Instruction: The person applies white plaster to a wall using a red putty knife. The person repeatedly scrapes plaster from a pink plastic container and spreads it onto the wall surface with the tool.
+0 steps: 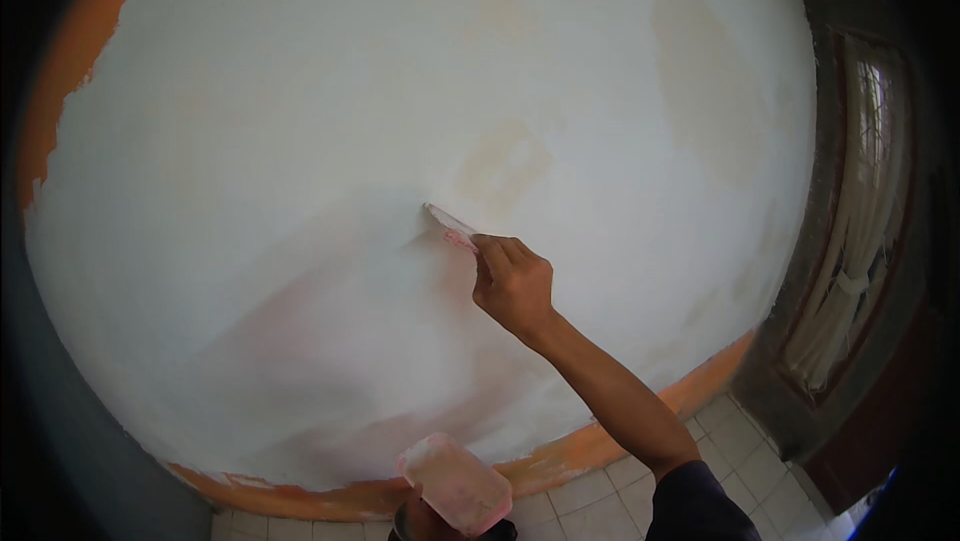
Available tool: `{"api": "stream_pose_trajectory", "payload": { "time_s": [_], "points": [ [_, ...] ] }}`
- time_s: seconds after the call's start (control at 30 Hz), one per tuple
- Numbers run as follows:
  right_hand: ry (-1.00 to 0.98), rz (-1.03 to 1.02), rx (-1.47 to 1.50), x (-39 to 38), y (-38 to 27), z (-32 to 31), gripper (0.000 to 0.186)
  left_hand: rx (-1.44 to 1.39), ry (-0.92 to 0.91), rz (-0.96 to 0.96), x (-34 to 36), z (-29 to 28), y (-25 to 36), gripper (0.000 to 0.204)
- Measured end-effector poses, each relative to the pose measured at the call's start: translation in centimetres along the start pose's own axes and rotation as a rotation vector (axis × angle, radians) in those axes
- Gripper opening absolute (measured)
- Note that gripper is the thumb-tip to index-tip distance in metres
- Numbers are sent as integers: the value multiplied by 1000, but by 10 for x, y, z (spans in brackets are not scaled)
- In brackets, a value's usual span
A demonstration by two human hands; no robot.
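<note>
My right hand (515, 281) is closed around a putty knife (450, 222), seen nearly edge-on. The knife looks whitish, with a reddish-pink patch near my fingers, and its far end is at the surface of the white-coated wall (330, 141); whether it touches is hard to tell. Low in the picture, my left hand (424, 519) holds a translucent pink plastic container (456, 484) from below and the side. The container is tilted, and pale smears cover its surface. Most of my left fingers are hidden beneath it.
Beige patches (505, 163) mark the wall, and orange paint (85, 51) borders it at the left and bottom. Pale floor tiles (590, 511) run below. On the right stands a dark-framed window with a tied curtain (850, 281). A grey side wall (75, 411) is at left.
</note>
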State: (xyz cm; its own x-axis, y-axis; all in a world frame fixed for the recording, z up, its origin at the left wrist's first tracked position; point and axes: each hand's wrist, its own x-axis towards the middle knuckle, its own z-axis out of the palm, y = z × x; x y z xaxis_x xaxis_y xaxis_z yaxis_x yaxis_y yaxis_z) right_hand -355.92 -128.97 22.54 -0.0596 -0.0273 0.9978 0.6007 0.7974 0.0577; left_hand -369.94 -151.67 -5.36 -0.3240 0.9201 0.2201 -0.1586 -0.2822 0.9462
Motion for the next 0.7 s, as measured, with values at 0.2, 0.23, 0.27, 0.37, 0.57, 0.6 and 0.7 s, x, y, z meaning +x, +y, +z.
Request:
{"api": "stream_pose_trajectory", "payload": {
  "time_s": [0.2,0.23,0.27,0.37,0.57,0.6,0.7],
  "points": [
    [306,164,-154,55,40,-31,20,-37,5,-21,1,-7,10,56],
    [383,66,-274,64,48,-27,21,-45,2,-25,2,-8,11,56],
    [307,68,-386,66,47,-24,17,-54,3,-34,2,-9,13,57],
    [123,-61,-450,36,50,14,23,-114,8,-55,5,-9,12,57],
    [-52,-254,-330,-25,5,37,25,-405,132,-107,5,-19,8,59],
    [-88,-291,-315,-32,5,31,25,-460,139,-116,8,-16,5,59],
    [-124,-210,-90,-45,9,3,23,-561,144,-146,11,-4,-4,60]
  ]
}}
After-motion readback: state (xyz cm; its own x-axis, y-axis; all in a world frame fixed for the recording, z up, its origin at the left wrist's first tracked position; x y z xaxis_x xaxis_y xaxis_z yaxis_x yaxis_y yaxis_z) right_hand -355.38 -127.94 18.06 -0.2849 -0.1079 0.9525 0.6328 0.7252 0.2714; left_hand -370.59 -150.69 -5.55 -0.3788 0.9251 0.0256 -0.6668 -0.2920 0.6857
